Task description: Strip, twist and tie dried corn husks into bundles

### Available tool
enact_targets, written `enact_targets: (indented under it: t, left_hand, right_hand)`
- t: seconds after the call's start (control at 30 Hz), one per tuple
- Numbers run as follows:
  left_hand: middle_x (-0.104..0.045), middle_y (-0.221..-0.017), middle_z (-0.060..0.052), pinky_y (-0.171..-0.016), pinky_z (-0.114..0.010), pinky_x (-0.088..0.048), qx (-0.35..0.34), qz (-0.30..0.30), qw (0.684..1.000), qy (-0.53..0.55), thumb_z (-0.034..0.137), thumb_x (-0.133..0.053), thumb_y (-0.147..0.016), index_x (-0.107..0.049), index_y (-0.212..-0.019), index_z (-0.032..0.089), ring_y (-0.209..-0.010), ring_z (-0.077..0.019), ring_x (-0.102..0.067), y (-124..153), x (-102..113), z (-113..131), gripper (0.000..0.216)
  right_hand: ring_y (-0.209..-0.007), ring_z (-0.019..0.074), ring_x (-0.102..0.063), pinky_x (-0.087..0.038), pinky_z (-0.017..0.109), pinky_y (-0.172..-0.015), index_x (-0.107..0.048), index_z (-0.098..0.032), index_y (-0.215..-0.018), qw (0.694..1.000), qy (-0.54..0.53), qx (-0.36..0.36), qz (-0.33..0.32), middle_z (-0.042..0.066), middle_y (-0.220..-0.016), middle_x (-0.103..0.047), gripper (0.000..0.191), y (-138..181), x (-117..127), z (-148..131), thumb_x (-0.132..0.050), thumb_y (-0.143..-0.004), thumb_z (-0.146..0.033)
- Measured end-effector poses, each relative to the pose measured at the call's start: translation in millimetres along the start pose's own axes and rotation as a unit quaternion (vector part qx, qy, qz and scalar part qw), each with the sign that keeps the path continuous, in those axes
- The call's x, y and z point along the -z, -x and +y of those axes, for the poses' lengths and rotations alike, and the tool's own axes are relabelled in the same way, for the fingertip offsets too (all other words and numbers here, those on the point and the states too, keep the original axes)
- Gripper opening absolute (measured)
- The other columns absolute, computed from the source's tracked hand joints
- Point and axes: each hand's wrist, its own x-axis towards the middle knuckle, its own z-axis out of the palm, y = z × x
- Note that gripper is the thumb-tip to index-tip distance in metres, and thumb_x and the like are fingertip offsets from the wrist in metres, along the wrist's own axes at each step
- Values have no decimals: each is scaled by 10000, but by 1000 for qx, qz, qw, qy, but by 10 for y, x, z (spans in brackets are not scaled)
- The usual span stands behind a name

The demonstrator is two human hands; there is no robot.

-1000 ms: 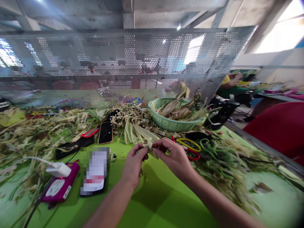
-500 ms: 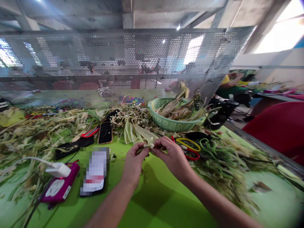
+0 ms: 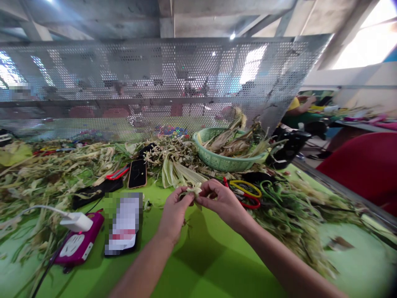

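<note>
Over the middle of the green table (image 3: 198,256), my left hand (image 3: 175,209) and my right hand (image 3: 221,203) meet, fingertips close together. Both pinch a small, pale cream piece of corn husk (image 3: 195,189), which looks folded or bunched; its exact shape is partly hidden by my fingers. Thin strands dangle below my left fingers. Just behind the hands lies a fan of pale dried husk (image 3: 173,171). Scissors with yellow and red handles (image 3: 246,188) rest beside my right hand.
A green basket (image 3: 229,164) of dried husks stands behind. To the left are a purple power strip (image 3: 77,244) with a white charger, a phone (image 3: 122,223), a second phone (image 3: 137,174) and heaps of husk scraps (image 3: 62,169). Green fibres (image 3: 288,211) lie right. A perforated metal screen (image 3: 155,82) closes the back.
My fingers have shifted slightly around the pale husk piece, and a bit more of it shows between and below the fingertips. The rest of the table looks the same.
</note>
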Motion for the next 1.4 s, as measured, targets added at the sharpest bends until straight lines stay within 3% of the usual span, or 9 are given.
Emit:
enact_targets:
  t: [0.23, 0.47, 0.67, 0.83, 0.97, 1.03, 1.1, 1.23, 1.4]
  left_hand:
    - [-655, -741, 13, -697, -213, -461, 36, 32, 995, 87, 266, -759, -630, -642, -771, 178, -684, -94, -594, -24, -8, 16, 202]
    - [-630, -756, 25, -622, -184, -406, 27, 10, 997, 70, 285, -777, -644, -647, -840, 198, -646, -70, -528, -11, -9, 13, 251]
    - [-601, -753, 20, -658, -201, -391, 29, -9, 999, 42, 331, -800, -617, -659, -830, 181, -647, -72, -498, -26, 5, -14, 296]
    - [-646, -849, -25, -728, -254, -403, 4, 14, 994, -106, 387, -716, -699, -667, -930, 182, -740, -129, -541, -18, 55, 95, 312]
    - [-666, -938, -74, -824, -326, -403, -29, -11, 953, -301, 271, -708, -672, -702, -899, 180, -888, -218, -578, -14, 101, 161, 244]
    - [-650, -1037, -80, -911, -344, -375, -75, -18, 939, -334, 222, -716, -652, -710, -930, 201, -1030, -247, -548, -9, 112, 175, 279]
    - [-636, -1097, -76, -927, -344, -375, -91, -29, 949, -299, 274, -695, -703, -688, -1006, 220, -1064, -239, -537, -2, 113, 189, 307]
    - [-657, -1003, -80, -795, -313, -445, -49, -38, 981, -186, 444, -666, -746, -653, -1015, 183, -877, -190, -582, 0, 102, 209, 375]
    - [-645, -858, -40, -662, -253, -439, -56, -35, 980, -189, 445, -694, -719, -658, -933, 160, -723, -130, -549, -9, 88, 199, 359]
  right_hand:
    - [-764, 159, -546, -434, 259, -664, -640, -179, -821, 1000, 1, 22, 20, 30, -818, -590, 127, 14, 25, -86, -621, -809, -304]
    - [-741, 152, -570, -454, 263, -679, -627, -187, -855, 995, 66, 58, 38, 26, -845, -608, 84, 46, -61, -26, -647, -804, -251]
    - [-720, 154, -566, -440, 258, -664, -605, -194, -784, 989, 119, 79, 47, 13, -783, -601, 32, 31, -20, 10, -625, -809, -196]
    - [-721, 163, -545, -422, 264, -651, -580, -187, -776, 982, 147, 84, 81, 17, -767, -578, 54, -9, 99, 34, -590, -829, -193]
    - [-739, 171, -542, -426, 270, -665, -568, -190, -790, 979, 150, 106, 92, 21, -778, -572, 48, -20, 149, 24, -587, -834, -188]
    - [-742, 170, -541, -429, 269, -665, -561, -192, -795, 977, 156, 117, 85, 24, -788, -571, 51, -9, 146, 0, -579, -841, -178]
    - [-750, 169, -540, -429, 271, -671, -558, -191, -809, 971, 180, 136, 77, 30, -803, -570, 50, 10, 132, -32, -565, -855, -174]
    - [-798, 179, -554, -423, 292, -726, -563, -185, -852, 939, 269, 202, 64, 51, -854, -599, 64, 51, 109, -88, -520, -899, -191]
    - [-845, 186, -595, -404, 302, -751, -591, -187, -880, 897, 350, 264, 60, 48, -876, -654, 88, 75, 102, -118, -511, -914, -201]
